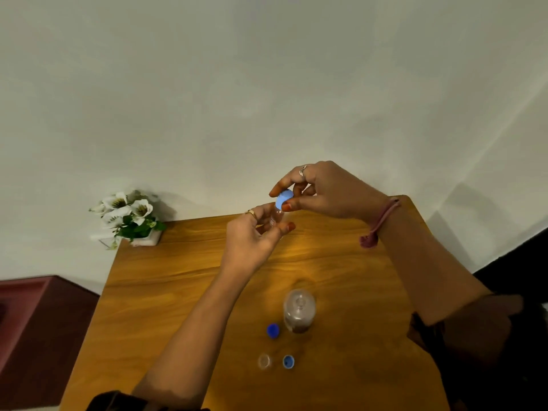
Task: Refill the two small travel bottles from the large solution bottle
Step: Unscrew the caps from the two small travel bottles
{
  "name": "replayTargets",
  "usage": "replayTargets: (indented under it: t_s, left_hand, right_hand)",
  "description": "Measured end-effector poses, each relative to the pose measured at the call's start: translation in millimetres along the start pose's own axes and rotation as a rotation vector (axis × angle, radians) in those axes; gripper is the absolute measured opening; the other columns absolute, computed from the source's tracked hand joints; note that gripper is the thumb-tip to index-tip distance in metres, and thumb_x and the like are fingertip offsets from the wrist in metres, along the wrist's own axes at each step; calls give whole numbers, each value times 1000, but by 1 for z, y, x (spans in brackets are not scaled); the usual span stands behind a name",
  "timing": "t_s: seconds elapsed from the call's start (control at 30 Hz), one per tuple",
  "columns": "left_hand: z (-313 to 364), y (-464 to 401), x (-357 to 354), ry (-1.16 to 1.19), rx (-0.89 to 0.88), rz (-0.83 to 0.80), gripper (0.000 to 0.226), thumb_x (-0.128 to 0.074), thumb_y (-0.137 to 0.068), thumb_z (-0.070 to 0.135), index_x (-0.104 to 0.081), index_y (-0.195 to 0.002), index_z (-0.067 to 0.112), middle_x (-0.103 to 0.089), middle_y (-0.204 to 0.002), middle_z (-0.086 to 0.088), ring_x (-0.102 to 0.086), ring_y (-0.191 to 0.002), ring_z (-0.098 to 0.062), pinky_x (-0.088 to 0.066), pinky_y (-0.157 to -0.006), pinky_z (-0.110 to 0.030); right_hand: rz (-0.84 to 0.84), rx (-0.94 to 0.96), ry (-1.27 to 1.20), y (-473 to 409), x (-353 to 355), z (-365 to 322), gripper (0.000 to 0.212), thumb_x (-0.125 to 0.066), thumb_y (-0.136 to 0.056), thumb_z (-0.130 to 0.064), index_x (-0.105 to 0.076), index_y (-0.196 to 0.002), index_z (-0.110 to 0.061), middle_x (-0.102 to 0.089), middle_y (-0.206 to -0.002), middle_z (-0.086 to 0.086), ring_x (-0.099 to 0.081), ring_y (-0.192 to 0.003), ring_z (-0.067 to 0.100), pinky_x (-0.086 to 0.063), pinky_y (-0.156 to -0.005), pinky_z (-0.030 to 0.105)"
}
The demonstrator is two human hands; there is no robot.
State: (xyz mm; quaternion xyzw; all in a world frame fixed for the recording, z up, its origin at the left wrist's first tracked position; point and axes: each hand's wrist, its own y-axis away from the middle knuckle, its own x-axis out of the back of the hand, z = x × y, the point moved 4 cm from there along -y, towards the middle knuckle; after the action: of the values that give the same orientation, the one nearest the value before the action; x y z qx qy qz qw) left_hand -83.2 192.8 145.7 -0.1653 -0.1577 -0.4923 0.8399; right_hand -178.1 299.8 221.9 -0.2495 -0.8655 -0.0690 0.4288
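**Capping (or uncapping?) one travel bottle up in the air**

So both hands are lifted well above the wooden table, past the large solution bottle toward the wall side. The left hand is wrapped around the clear body of a small travel bottle, thumb on one side and fingers on the other, basically just bracing it so it can't spin. The right hand pinches the light blue cap between thumb and fingertips right on top of that bottle. My guess is it's being twisted, but I can't tell which direction, or whether the bottle has liquid in it (it's too small and see-through here).

The large solution bottle stands open and upright on the table, nearer the person than the hands. Its dark blue cap sits just to its left. Closer still to the person is the second travel bottle, open and upright, with its own blue cap just beside it. Leaving those open and clustered makes sense for pouring in one go.

A pot of white flowers sits at the far left corner, well away from the bottle.
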Motion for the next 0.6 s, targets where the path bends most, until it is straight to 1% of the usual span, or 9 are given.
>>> replayTargets:
  t_s: [0.1,0.13,0.2,0.3,0.33,0.4,0.47,0.53,0.6]
  left_hand:
    - [1,21,19,10,-25,10,32,-77,-77,28,-67,-106,25,-67,-89,18,-62,-90,4,-48,-74,-10]
    - [2,27,24,12,-29,14,33,-77,-76,29,-66,-107,25,-66,-87,20,-61,-88,7,-47,-71,-6]
    - [1,36,32,15,-39,24,34,-79,-75,28,-67,-107,25,-67,-84,19,-62,-83,7,-46,-68,-4]
    - [-1,47,41,24,-61,27,37,-79,-73,27,-68,-108,21,-69,-87,13,-64,-83,1,-48,-67,-7]
    - [-2,51,44,38,-60,26,38,-79,-73,27,-68,-109,21,-69,-88,12,-64,-85,1,-49,-67,-7]
    - [-3,58,48,38,-51,25,36,-79,-73,28,-67,-107,22,-68,-88,12,-63,-84,2,-48,-65,-5]
    - [-1,65,50,19,-54,25,30,-78,-74,29,-66,-102,23,-66,-83,12,-61,-79,2,-46,-62,-5]
    - [2,72,52,29,-57,17,31,-78,-74,30,-66,-102,23,-66,-83,13,-61,-79,1,-46,-62,-4]
    - [2,76,53,58,-52,12,35,-79,-74,28,-67,-106,20,-66,-84,14,-61,-79,3,-46,-63,-3]
  right_hand:
    - [-111,-31,74,9,-4,-31,61,-76,-76,-28,-49,-131,-28,-48,-118,-11,-55,-81,1,-50,-71,12]
    - [-105,-71,142,11,-7,-38,66,-76,-75,-36,-46,-133,-28,-49,-119,-9,-55,-79,3,-46,-67,12]
    - [-46,-141,299,12,-13,-50,58,-70,-78,-45,-50,-127,-20,-60,-113,0,-52,-78,8,-37,-61,14]
    - [-38,-90,327,17,-21,-71,35,-66,-84,-31,-60,-115,-17,-65,-110,3,-50,-83,11,-37,-64,14]
    - [-71,-78,305,20,-23,-77,36,-68,-83,-28,-59,-118,-20,-64,-112,0,-50,-85,11,-39,-70,16]
    - [-96,-98,299,26,-28,-86,47,-70,-82,-31,-54,-125,-24,-60,-114,-4,-50,-88,10,-39,-76,20]
    - [-40,-134,366,28,-31,-91,44,-66,-83,-39,-57,-122,-19,-62,-112,-1,-49,-86,10,-39,-71,20]
    - [-27,-122,425,29,-36,-95,34,-63,-86,-35,-62,-113,-15,-65,-110,4,-50,-84,12,-36,-60,16]
    - [-59,-96,415,31,-37,-101,35,-64,-86,-30,-59,-118,-17,-63,-116,3,-48,-87,11,-34,-60,12]
